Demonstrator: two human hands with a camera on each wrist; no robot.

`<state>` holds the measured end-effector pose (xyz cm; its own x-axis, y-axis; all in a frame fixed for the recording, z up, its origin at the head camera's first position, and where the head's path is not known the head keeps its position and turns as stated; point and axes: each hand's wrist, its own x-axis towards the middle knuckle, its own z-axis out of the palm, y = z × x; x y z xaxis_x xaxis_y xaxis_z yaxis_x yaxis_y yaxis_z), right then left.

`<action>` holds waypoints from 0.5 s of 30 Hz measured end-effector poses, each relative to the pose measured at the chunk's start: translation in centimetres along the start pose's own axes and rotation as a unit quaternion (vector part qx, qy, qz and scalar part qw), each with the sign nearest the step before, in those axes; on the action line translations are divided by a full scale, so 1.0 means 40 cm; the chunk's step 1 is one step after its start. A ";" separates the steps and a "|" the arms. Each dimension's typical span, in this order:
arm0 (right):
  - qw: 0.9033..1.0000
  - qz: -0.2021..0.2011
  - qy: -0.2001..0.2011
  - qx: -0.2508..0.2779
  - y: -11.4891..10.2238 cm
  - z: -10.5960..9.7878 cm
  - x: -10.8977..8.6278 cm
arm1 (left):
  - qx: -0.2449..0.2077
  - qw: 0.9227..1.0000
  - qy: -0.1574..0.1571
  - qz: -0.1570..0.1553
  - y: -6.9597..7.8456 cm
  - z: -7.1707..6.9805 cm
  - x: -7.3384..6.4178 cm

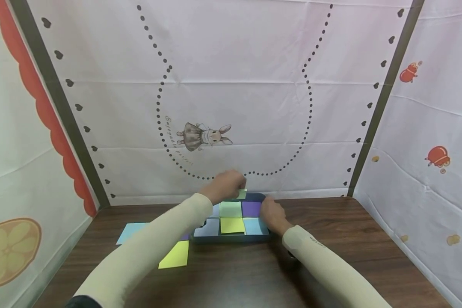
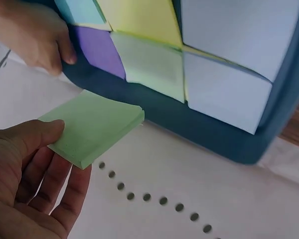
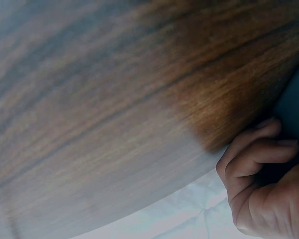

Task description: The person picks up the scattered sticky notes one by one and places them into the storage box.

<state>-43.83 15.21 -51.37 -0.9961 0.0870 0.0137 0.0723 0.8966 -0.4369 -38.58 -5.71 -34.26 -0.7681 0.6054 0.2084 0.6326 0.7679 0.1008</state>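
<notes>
My left hand (image 1: 225, 186) pinches a pad of light green sticky notes (image 2: 99, 122), thumb on top and fingers underneath, over the far edge of a dark blue tray (image 1: 231, 240). Inside the tray, pads lie in two rows. The near row has a pale lavender pad (image 1: 207, 227), a yellow pad (image 1: 232, 225) and a light blue pad (image 1: 255, 226). Behind them are another lavender pad, a green pad (image 1: 230, 209) and a purple pad (image 1: 250, 208). At the tray's right side my right hand (image 1: 273, 215) grips the rim, its fingers (image 3: 256, 157) curled.
Left of the tray, a light blue sheet or pad (image 1: 131, 232) and a yellow one (image 1: 175, 256) lie on the brown wooden table (image 1: 231, 278), with a bit of purple (image 1: 185, 237) beside my left sleeve. A printed white cloth (image 1: 238, 107) stands close behind the tray.
</notes>
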 end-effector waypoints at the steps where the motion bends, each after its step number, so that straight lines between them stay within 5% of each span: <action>1: 1.000 -0.001 -0.002 -0.003 0.004 0.003 0.006 | 0.000 1.000 -0.004 0.003 0.006 0.005 0.003; 15: 1.000 -0.007 0.000 0.004 0.045 0.038 0.058 | 0.007 1.000 -0.007 0.027 0.045 0.097 0.033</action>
<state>-46.09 16.36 -53.47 -0.9971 0.0740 0.0198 0.0576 0.8946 -0.4432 -38.85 -2.70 -37.57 -0.7344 0.6488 0.1993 0.6717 0.7368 0.0766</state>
